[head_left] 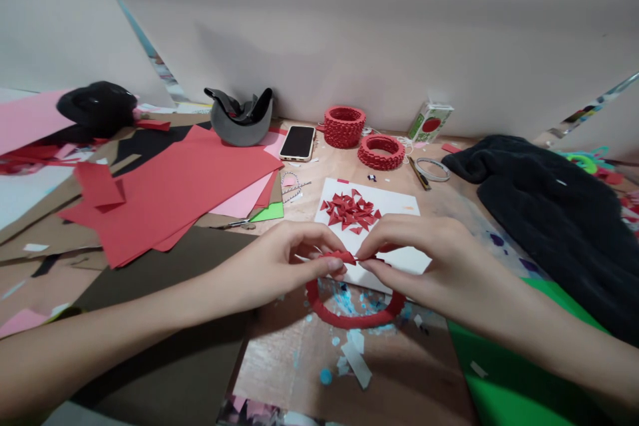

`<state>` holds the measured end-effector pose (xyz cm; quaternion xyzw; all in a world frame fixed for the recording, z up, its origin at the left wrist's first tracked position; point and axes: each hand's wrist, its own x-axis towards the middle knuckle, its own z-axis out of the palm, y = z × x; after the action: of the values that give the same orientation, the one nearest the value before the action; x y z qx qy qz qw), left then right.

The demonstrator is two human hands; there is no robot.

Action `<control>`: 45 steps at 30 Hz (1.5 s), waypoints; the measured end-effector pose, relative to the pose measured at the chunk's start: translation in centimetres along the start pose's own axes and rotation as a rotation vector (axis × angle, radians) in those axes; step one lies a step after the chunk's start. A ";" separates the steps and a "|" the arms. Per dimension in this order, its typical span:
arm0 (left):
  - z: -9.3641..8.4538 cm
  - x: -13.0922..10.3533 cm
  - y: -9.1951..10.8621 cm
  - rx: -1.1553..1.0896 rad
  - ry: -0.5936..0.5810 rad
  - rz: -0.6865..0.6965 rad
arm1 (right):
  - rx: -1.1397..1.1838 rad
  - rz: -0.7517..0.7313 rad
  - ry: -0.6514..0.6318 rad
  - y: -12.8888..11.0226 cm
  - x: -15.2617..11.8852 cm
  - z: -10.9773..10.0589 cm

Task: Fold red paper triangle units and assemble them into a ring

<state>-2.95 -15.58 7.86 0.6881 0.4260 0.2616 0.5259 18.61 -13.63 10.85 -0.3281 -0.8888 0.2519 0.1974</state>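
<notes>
A red folded-paper ring (344,319) hangs between my two hands above the stained wooden board. My left hand (309,258) pinches the ring's far side on the left, thumb toward me. Close beside it, my right hand (399,249) has its thumb and index finger closed at the other side of the same spot, on the ring's paper; the exact piece is partly hidden by the fingers. Just beyond the hands, a pile of small red folded triangles (351,210) lies on a white sheet (399,203).
Behind are two finished-looking red paper rings (344,126), a phone (298,143), a box (432,121), a cutter (419,173) and a tape roll (433,170). Red sheets (184,180), scissors (234,223) and a grey cap (242,120) are left; dark cloth (529,206) lies right.
</notes>
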 end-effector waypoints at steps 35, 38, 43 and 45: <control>0.1 0.2 -0.4 -0.145 0.003 -0.044 | 0.439 0.217 -0.064 1.6 1.3 -0.1; 0.1 0.2 -0.5 -0.181 0.019 -0.066 | 0.475 0.208 -0.060 1.9 1.4 0.3; 0.3 0.3 -0.9 -0.226 0.017 -0.076 | 0.481 0.192 -0.048 1.9 1.5 0.7; 0.3 0.4 -0.9 -0.232 0.014 -0.067 | 0.479 0.196 -0.042 1.8 1.5 1.0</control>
<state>-2.79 -15.28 6.85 0.6061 0.4194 0.2963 0.6074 17.94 -11.75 9.33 -0.3511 -0.7716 0.4800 0.2256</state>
